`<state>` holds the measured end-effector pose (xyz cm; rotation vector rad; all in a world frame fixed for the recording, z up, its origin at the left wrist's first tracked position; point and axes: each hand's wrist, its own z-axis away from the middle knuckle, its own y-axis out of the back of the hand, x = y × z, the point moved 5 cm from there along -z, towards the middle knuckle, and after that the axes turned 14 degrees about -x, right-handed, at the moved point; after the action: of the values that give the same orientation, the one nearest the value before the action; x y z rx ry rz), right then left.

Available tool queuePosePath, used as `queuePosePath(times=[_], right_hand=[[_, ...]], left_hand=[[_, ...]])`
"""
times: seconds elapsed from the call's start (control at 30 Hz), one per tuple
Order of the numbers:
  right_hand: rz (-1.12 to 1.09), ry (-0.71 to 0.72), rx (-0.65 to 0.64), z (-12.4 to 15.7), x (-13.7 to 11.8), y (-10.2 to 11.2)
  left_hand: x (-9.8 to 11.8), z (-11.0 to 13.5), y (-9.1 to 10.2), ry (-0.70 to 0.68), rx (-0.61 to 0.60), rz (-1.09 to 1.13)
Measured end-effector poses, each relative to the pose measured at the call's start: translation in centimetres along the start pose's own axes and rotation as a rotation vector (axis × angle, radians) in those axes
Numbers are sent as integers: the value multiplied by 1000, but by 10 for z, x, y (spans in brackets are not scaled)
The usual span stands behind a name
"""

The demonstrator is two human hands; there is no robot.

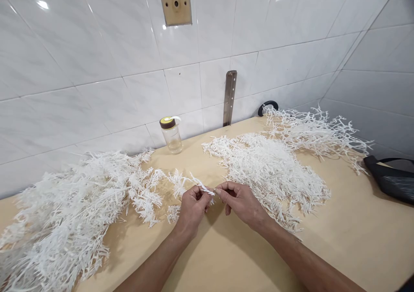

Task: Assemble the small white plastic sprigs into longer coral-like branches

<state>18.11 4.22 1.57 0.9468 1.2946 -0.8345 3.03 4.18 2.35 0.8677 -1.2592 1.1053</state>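
My left hand (191, 208) and my right hand (241, 201) meet over the middle of the wooden table (226, 257). Both pinch one white plastic sprig (200, 187) between thumb and fingers; its spiky end sticks out to the left. A large heap of white plastic sprigs (64, 214) lies to the left of my hands. A second heap (271, 171) lies just right of my right hand.
A clear jar with a brown and yellow lid (171, 134) stands by the tiled wall. A third spread of white branched pieces (317, 130) fills the back right corner. A dark bag (391, 177) sits at the right edge. A metal strip (229, 98) leans on the wall.
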Motion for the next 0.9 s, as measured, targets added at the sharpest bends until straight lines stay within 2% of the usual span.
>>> queuePosePath(times=[0.13,0.27,0.43,0.7,0.9], right_hand=[[3,-27,19,-1,6,0],[-31,-10,18,0,4,-2],[-13,7,39,2,-3,-4],[217,135,104,7,-13,-4],[301,136,141,6,-17,-4]], left_hand=[[-1,-1,2,-108,41,-123],[-3,-2,2,-137,30,-147],[0,-1,0,-110,-7,-122],[5,1,-1,-65,4,-31],[3,0,-1,-30,-15,27]])
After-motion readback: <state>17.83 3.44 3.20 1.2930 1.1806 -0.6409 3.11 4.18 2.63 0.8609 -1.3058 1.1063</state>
